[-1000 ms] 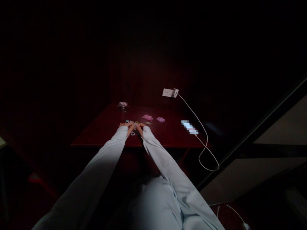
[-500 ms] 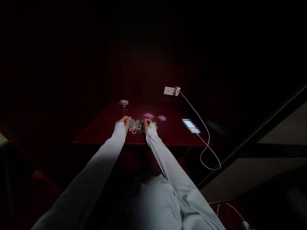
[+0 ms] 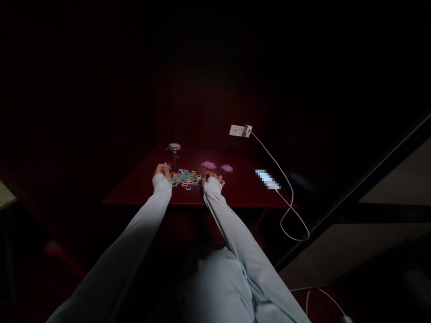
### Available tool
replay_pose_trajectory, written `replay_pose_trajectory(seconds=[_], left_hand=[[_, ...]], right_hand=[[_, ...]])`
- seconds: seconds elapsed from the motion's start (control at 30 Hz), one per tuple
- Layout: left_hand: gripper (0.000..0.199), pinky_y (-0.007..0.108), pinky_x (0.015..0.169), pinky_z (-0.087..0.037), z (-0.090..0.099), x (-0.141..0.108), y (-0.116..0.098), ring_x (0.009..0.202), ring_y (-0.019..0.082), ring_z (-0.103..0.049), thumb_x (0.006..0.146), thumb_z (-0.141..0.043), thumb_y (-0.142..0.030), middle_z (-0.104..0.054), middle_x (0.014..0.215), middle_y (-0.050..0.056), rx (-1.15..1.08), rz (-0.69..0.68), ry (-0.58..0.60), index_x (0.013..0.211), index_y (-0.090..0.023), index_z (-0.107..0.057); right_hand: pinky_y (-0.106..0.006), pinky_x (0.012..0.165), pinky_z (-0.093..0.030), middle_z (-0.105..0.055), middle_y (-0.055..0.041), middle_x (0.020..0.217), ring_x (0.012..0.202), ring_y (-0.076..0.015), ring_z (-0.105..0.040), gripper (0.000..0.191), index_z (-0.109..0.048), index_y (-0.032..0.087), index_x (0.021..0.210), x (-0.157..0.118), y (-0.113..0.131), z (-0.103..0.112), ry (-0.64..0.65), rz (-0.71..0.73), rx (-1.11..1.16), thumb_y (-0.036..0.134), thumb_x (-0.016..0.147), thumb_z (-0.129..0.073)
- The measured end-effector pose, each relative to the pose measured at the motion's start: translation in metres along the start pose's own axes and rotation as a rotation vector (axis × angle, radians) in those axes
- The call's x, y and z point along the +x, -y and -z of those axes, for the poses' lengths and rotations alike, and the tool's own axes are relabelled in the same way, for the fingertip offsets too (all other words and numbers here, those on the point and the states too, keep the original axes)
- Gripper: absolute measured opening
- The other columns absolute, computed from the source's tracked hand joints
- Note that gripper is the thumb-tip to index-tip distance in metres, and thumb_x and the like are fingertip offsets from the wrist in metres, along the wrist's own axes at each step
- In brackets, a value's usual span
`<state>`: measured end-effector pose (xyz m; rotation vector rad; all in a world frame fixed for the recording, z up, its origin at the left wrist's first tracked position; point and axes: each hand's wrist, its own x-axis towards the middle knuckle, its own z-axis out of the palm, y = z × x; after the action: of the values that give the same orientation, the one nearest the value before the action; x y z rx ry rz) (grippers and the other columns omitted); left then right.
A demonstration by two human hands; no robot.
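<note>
A loose pile of colourful small bands (image 3: 186, 177) lies on the dark red table (image 3: 134, 190). My left hand (image 3: 163, 171) is at the pile's left side, its fingers pinched on a thin, pale band that sticks out at the fingertips. On the right edge of the pile rests my right hand (image 3: 211, 178), fingers curled and pressed together; what they hold, if anything, is too small to make out. Behind my right hand are a pink heap of bands (image 3: 208, 165) and a smaller purple heap (image 3: 226, 168).
A clear jar with a lid (image 3: 174, 147) stands at the back left. A phone (image 3: 267, 179) lies on the right, its white cable (image 3: 292, 193) looping past the table edge up to a wall socket (image 3: 240, 130).
My left hand has moved left, away from the middle of the pile, uncovering more bands. My right hand has shifted slightly to the right. The view has tilted a little.
</note>
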<state>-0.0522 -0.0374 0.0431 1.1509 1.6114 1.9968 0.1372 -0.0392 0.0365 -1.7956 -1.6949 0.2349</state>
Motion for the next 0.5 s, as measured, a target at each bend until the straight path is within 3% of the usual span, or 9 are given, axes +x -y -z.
replay_pose_trajectory(seconds=[0.13,0.27,0.5], left_hand=[[0.043,0.029,0.066,-0.055,-0.002,0.000,0.002,0.070,0.019,-0.061,0.105,-0.048,-0.058,-0.058,0.070,0.002,0.018,0.007,-0.010,0.075,-0.028,-0.046],[0.043,0.031,0.066,-0.056,-0.002,0.000,0.000,0.070,0.020,-0.062,0.104,-0.050,-0.059,-0.058,0.071,0.002,-0.004,0.038,0.036,0.075,-0.028,-0.045],[0.040,0.029,0.059,-0.051,-0.005,-0.003,0.006,0.070,0.020,-0.064,0.100,-0.045,-0.059,-0.059,0.068,0.002,0.024,-0.005,0.022,0.074,-0.028,-0.045]], right_hand=[[-0.046,0.105,-0.035,-0.077,-0.0115,0.134,0.129,-0.0339,-0.053,0.031,-0.083,0.026,0.119,-0.001,0.001,-0.001,0.085,0.100,-0.017,0.024,0.105,-0.056],[-0.045,0.108,-0.035,-0.076,-0.0102,0.136,0.133,-0.0326,-0.051,0.027,-0.082,0.027,0.123,-0.004,0.005,0.002,0.089,0.205,-0.030,0.027,0.108,-0.060],[-0.044,0.113,-0.031,-0.071,-0.0092,0.137,0.128,-0.0301,-0.048,0.031,-0.078,0.029,0.137,-0.005,0.026,-0.002,0.110,0.561,-0.082,0.041,0.112,-0.063]])
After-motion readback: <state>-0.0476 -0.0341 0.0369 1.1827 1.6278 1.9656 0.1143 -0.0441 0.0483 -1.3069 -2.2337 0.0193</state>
